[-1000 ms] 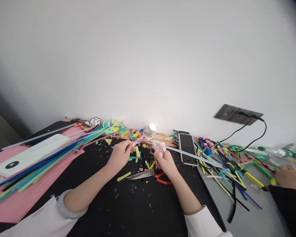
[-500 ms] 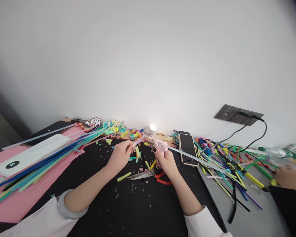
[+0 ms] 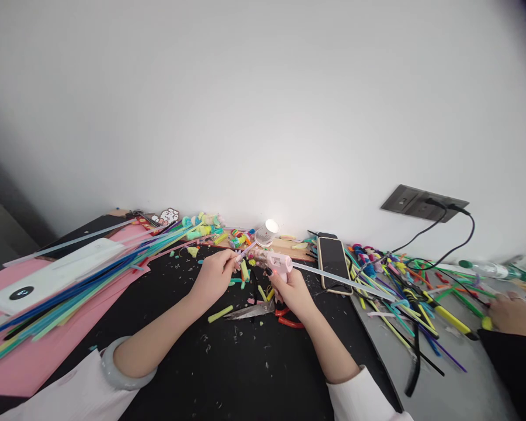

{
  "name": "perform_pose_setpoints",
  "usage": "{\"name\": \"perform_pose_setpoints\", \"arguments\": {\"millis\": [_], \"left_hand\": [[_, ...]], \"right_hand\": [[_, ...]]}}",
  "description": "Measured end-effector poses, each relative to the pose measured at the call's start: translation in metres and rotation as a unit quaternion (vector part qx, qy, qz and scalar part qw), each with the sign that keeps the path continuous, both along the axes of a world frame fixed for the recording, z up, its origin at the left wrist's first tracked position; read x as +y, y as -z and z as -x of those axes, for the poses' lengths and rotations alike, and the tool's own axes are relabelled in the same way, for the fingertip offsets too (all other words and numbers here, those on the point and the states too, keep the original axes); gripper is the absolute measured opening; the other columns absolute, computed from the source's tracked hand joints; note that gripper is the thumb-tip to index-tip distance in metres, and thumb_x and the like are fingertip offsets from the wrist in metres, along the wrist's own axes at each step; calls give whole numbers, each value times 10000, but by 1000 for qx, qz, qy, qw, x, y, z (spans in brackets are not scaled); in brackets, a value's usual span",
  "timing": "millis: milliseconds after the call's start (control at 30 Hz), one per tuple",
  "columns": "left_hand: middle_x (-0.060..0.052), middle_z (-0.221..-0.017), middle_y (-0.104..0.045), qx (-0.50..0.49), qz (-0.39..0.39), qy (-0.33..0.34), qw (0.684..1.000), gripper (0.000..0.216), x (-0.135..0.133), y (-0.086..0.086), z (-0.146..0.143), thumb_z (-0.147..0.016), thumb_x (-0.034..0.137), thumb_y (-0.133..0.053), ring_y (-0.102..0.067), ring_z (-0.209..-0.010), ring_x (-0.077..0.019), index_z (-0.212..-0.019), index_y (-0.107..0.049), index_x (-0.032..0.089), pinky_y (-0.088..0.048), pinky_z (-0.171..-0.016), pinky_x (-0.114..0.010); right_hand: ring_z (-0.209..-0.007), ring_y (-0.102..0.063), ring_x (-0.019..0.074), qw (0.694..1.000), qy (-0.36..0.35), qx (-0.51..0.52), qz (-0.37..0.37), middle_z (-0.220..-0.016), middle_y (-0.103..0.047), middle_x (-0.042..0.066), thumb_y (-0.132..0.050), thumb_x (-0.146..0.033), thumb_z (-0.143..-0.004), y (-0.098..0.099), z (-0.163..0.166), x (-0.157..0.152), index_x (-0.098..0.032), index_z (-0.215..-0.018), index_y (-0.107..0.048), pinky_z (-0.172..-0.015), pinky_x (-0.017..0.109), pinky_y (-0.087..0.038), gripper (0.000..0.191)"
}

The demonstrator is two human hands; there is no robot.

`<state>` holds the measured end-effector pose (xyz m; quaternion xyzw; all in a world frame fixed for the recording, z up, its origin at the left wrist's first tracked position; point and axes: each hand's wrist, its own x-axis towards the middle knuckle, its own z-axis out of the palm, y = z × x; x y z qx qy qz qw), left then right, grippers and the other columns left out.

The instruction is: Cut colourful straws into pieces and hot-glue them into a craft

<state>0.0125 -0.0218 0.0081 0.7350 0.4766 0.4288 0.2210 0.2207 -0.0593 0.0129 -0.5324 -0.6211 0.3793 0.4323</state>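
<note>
Pink glue gun (image 3: 281,263), translucent stick (image 3: 333,276) jutting from rear; slanted lilac strip (image 3: 246,251) nearby.

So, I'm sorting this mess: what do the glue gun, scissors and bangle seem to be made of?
Glue gun: probably hard plastic, by its smooth pale pink body.
Scissors: greyish metal blades, by their sheen; smooth red handles, likely plastic.
Bangle: smooth, pale grey, rigid-looking; stone, glass or plastic, I can't tell which.

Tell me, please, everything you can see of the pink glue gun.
The pink glue gun is pistol-shaped and looks plastic, with a mottled front. The right hand grips its handle, its nozzle end pointing left toward the lilac strip in the left hand; whether they touch is unclear. A long translucent glue stick protrudes from its rear, slanting right.
</note>
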Motion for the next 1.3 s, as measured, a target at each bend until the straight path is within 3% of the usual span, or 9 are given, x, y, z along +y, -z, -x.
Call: {"name": "perform_pose_setpoints", "arguments": {"millis": [300, 467, 1300], "left_hand": [[-22, -700, -677, -27, 15, -13, 999, 253, 0, -1, -1, -885, 331, -417, -653, -656, -198, -711, -569, 228, -485, -655, -301], [-19, -682, -677, -32, 15, -16, 999, 262, -1, -4, -2, -885, 341, -417, -648, -650, -194, -692, -555, 230, -483, -657, -296], [-21, -705, -666, -32, 25, -5, 999, 253, 1, 0, -1, -880, 353, -401, -649, -675, -199, -706, -535, 227, -475, -673, -304]], "right_hand": [[-362, -335, 76, 999, -8, 42, 24, -443, -380, -86, -577, -622, -796, 6, -3, 2, -218, -669, -439, -379, 221, -289, 445], [-370, -324, 73, 998, -21, 53, 26, -465, -393, -85, -596, -608, -791, 4, -1, 1, -202, -721, -492, -371, 215, -282, 425], [-352, -347, 81, 999, 3, 27, 29, -424, -402, -74, -542, -559, -843, 14, -7, 6, -209, -649, -469, -378, 222, -302, 407]]}}
